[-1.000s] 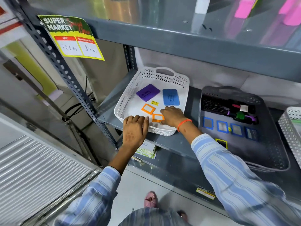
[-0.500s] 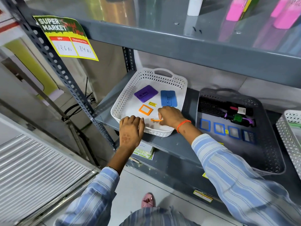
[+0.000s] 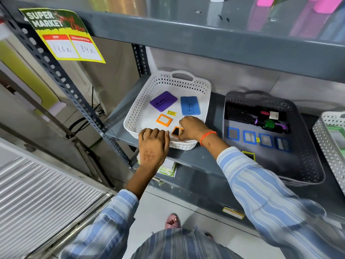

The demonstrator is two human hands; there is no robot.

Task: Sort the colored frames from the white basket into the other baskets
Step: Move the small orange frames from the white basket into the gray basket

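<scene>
The white basket stands on the grey shelf and holds a purple card, a blue card, a small yellow tag and one flat orange frame. My right hand pinches a second orange frame, tilted up off the basket floor near its front rim. My left hand rests curled over the basket's front rim. The dark grey basket to the right holds several blue frames in a row and a yellow-green frame.
A black brush and other dark items lie at the back of the grey basket. Another white basket is at the far right. The upper shelf overhangs; a price sign hangs at left. A slotted post stands left.
My right hand has taken the near orange frame between its fingers and tipped it up off the basket floor. My left hand stays on the rim.
</scene>
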